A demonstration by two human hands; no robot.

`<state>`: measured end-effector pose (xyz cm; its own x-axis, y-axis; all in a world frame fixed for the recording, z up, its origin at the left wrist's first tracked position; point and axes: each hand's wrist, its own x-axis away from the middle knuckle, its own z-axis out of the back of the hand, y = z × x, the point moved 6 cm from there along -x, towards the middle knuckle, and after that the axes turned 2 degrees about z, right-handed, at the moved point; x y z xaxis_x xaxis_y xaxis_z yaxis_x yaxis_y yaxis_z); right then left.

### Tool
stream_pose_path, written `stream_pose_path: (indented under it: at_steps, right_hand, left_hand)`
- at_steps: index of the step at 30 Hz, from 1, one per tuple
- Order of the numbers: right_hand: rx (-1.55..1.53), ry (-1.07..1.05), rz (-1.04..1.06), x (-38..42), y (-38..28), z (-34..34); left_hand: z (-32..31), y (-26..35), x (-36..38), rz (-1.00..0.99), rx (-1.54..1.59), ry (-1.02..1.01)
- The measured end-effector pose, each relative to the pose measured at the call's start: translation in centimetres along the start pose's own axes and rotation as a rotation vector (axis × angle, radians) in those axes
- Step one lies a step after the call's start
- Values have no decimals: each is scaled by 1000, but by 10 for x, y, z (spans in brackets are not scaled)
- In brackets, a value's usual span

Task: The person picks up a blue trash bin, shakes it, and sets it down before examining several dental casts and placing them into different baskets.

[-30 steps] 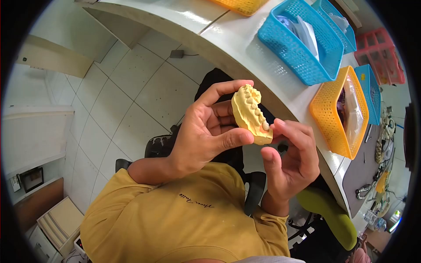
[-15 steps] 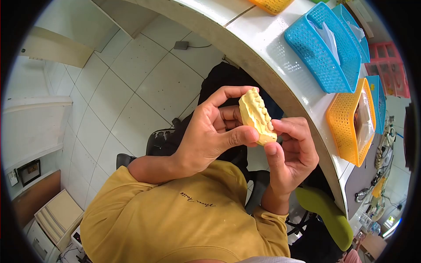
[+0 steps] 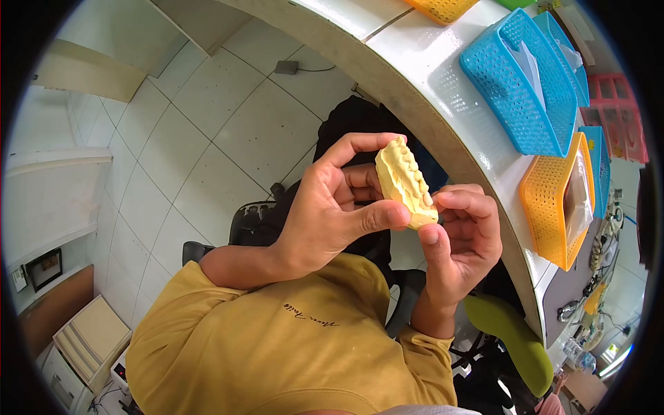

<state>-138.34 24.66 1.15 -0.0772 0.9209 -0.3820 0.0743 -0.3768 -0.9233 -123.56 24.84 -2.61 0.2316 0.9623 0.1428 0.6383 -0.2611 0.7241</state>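
Observation:
A pale yellow dental cast (image 3: 401,181), with a row of moulded teeth along its right side, is held up in front of my chest. My left hand (image 3: 321,200) grips it between the fingertips at its top and the thumb at its lower edge. At the lower right end of the cast is my right hand (image 3: 460,235), its thumb touching the base and its index finger by the teeth. The other right fingers are curled in behind.
A curved white counter (image 3: 443,76) runs along the right. On it stand a blue perforated basket (image 3: 515,104) and an orange basket (image 3: 543,207) with plastic bags inside. A green chair (image 3: 512,339) sits at lower right; a small grey box (image 3: 286,67) with a cord lies on the tiled floor.
The right index finger has shifted slightly away from the teeth at the lower end. The camera view has turned a little; the cast stays in nearly the same place.

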Motion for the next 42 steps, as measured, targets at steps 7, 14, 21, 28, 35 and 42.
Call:
stream_pose_path:
  at_steps: [7, 14, 21, 28, 35, 42]
  right_hand:
    - [35, -27, 19, -2, 0, -2]
    - [151, -26, 13, -1, 5, 1]
    - [239, -13, 91, 2, 9, -2]
    - [365, -24, 175, -3, 0, -6]
    - [403, -60, 236, -6, 0, -10]
    - [439, -110, 263, -10, -5, -11]
  left_hand:
    - [1, 0, 1, -47, -8, -9]
    - [-2, 1, 2, -128, -10, -66]
    - [1, -1, 1, -263, -148, -55]
    - [0, 0, 3, -326, -225, -63]
    - [1, 0, 5, -390, -303, -79]
    - [0, 1, 7, -429, -345, -94]
